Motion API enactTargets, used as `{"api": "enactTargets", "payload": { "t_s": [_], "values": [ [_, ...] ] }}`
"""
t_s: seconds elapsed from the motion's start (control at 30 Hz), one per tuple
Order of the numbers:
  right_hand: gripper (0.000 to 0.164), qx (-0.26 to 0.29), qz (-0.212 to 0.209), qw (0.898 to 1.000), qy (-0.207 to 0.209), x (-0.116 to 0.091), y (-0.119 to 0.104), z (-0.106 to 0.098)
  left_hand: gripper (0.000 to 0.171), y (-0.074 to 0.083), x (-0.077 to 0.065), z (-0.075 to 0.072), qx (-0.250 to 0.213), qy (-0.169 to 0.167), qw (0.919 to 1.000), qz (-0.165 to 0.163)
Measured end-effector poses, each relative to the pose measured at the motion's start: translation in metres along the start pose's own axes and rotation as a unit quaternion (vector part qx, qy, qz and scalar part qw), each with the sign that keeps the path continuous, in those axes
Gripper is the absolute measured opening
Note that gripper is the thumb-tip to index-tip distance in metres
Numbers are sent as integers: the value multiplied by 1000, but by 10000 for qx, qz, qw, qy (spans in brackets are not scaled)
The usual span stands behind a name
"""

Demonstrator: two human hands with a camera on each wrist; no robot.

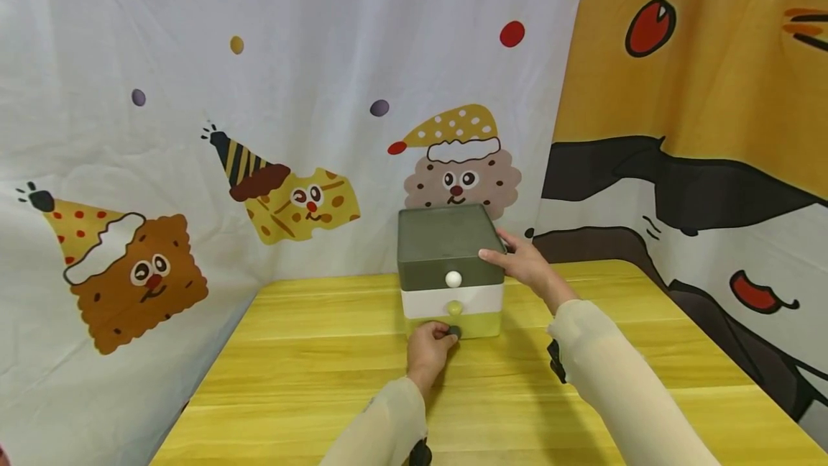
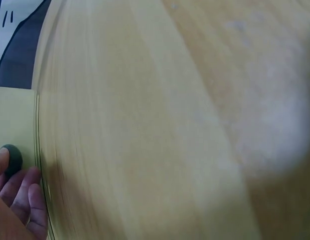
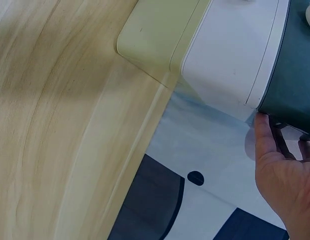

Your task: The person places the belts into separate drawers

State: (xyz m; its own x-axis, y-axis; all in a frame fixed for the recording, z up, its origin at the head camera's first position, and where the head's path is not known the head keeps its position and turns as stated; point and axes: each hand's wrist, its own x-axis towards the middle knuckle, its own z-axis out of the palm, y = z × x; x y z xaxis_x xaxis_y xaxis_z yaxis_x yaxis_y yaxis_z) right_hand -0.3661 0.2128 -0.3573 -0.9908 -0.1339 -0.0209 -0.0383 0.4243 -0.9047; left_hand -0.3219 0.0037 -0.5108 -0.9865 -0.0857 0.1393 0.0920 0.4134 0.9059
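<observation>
Pinching the dark knob of the still-closed bottom drawer, the left hand has the pull ahead while the right hand rests flat-fingered against the three-drawer box on the bench.

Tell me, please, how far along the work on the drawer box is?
Early on. The right hand steadies the box at its dark top tier. The left hand pinches the dark knob of the bottom drawer, which looks flush with the tiers above. All three drawers appear closed, so the pull itself looks not yet done.
</observation>
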Motion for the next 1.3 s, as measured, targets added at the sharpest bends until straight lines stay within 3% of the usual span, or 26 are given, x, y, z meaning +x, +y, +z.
{"api": "enactTargets", "payload": {
  "t_s": [0.6, 0.83, 1.03, 1.3],
  "values": [
    [91, 2, -60, 10000, -2, 3, 3, 5, 13, -1, -2, -4, -99, -24, 9999, -51],
    [94, -284, 15, 9996, 58, 2, 8, 1, 19, 2, -3, -8, -476, -126, 9987, -101],
    [90, -216, -89, 9997, 25, 2, 10, -4, 24, 4, 0, -13, -825, -189, 9964, -5],
    [91, -248, 41, 9997, 6, -2, 16, -12, 22, 3, 6, -24, -450, -63, 9988, 177]
  ]
}}
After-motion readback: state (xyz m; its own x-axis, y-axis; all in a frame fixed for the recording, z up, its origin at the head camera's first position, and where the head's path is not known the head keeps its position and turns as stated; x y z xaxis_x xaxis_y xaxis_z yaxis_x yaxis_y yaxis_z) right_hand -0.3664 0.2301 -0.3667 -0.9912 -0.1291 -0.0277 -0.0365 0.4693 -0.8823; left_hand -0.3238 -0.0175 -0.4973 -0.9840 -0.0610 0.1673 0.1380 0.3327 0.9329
